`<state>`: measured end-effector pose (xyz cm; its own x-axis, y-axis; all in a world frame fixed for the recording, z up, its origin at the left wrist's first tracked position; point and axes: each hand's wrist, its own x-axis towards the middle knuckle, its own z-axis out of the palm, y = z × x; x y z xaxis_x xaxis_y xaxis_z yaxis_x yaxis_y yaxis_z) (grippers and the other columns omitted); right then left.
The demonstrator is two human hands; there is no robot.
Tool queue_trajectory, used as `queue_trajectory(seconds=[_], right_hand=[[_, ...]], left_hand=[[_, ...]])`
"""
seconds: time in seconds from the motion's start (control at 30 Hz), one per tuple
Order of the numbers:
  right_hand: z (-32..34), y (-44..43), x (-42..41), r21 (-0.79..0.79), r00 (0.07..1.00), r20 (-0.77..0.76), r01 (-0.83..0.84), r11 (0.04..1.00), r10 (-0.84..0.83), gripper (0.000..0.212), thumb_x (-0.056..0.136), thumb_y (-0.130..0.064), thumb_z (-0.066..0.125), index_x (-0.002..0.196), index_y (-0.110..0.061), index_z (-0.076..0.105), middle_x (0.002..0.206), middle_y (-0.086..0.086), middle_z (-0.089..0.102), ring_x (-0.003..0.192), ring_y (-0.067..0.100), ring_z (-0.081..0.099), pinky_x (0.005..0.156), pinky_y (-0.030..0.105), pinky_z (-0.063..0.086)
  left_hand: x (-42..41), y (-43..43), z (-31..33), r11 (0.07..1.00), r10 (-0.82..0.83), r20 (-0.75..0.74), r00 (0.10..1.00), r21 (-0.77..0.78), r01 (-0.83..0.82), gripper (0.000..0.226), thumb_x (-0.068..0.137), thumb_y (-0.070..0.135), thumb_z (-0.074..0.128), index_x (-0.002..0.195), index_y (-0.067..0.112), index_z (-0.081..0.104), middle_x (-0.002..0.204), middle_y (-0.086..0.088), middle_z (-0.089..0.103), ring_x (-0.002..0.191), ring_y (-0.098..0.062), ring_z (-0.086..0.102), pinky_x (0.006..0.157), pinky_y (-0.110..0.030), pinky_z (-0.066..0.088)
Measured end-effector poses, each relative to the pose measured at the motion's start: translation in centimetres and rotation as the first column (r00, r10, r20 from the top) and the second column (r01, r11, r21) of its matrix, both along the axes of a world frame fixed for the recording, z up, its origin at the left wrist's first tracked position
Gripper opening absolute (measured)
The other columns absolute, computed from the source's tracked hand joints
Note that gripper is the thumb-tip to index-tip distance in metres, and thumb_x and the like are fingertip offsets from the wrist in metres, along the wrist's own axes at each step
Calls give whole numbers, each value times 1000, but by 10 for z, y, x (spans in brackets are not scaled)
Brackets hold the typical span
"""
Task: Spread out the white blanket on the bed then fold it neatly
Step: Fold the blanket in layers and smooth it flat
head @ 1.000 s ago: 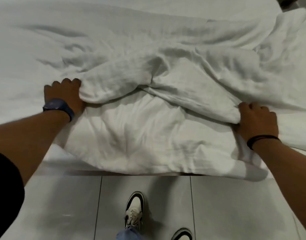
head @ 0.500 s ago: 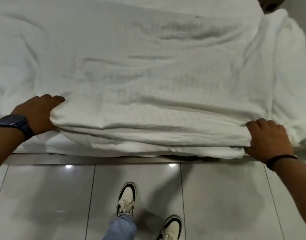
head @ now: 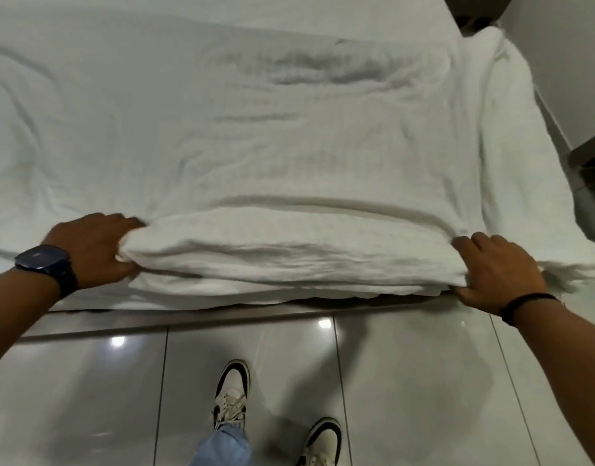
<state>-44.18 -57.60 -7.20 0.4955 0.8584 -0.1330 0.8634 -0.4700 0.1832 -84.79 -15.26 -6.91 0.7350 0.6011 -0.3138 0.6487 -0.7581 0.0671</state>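
The white blanket lies across the bed, mostly flat with shallow wrinkles, and its right side hangs over the bed's right end. Its near edge is bunched into a thick layered roll along the bed's front edge. My left hand, with a dark watch on the wrist, grips the left end of that roll. My right hand, with a thin black band on the wrist, grips the right end, fingers curled over the top and thumb underneath.
The bed's metal frame rail runs along the front. Glossy grey floor tiles lie below, with my two white-and-black sneakers on them. A dark piece of furniture stands at the right, near a grey wall.
The crumpled blanket has been pulled toward me and flattened over the bed. Both hands moved back to the bed's front edge, still gripping the blanket, and the near edge is now bunched there.
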Motion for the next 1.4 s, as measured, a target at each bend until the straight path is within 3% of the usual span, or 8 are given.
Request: queue_trajectory(seconds=[0.3,0.47,0.63,0.87,1.07,1.17,1.27,1.4], right_hand=[[38,47,20,107,952,-285,-83,991,111,97,56,-96,21,116,-27,56,93,-9,66,74,17,65,62,30,48],[64,126,44,180,961,-256,-63,982,108,85,61,-90,26,113,-29,55,88,-10,66,61,9,52,60,27,43],[49,248,76,258,984,-175,5,966,41,58,80,-73,34,106,-27,57,84,-9,65,60,12,52,55,26,37],[31,371,175,326,958,-173,275,904,-228,41,86,-22,59,125,-12,53,119,19,56,103,40,56,80,47,49],[6,390,295,114,893,-5,447,887,-449,80,83,-24,62,149,-25,17,158,11,16,145,29,8,113,56,11],[-17,395,341,-178,855,-62,498,849,-515,70,88,-35,52,146,-37,14,154,6,26,142,30,22,111,60,11],[-33,399,354,-279,882,-198,367,887,-427,57,78,-30,59,131,-35,39,121,11,55,112,35,54,103,54,29],[-27,404,367,-229,955,-175,196,953,-239,33,79,-33,50,110,-26,56,104,10,65,94,32,62,77,37,42]], left_hand=[[55,-2,19,948,-109,-416,903,-317,-31,97,31,100,52,110,45,39,103,23,50,99,-13,58,86,-29,47],[91,38,44,928,40,-192,981,-357,-108,94,36,104,31,104,44,57,101,17,62,93,-8,59,83,-29,48],[168,125,34,981,102,92,991,-176,-85,66,67,82,50,116,38,58,114,9,62,100,-13,59,85,-28,46],[315,227,24,991,10,279,960,-129,27,56,83,60,59,129,30,54,137,0,51,125,-23,47,103,-38,40],[432,265,-13,998,-69,192,979,1,70,74,85,65,50,148,35,25,158,0,24,140,-28,28,111,-46,25],[471,273,-40,1000,0,31,1000,-14,0,91,77,77,43,150,36,8,157,2,25,140,-30,28,109,-54,22],[490,268,-57,998,38,-92,995,48,-34,68,74,78,44,129,38,42,133,0,52,123,-33,42,92,-53,30],[509,268,-41,995,81,125,989,41,-87,33,76,60,61,74,29,49,98,1,68,95,-28,58,82,-42,28]])
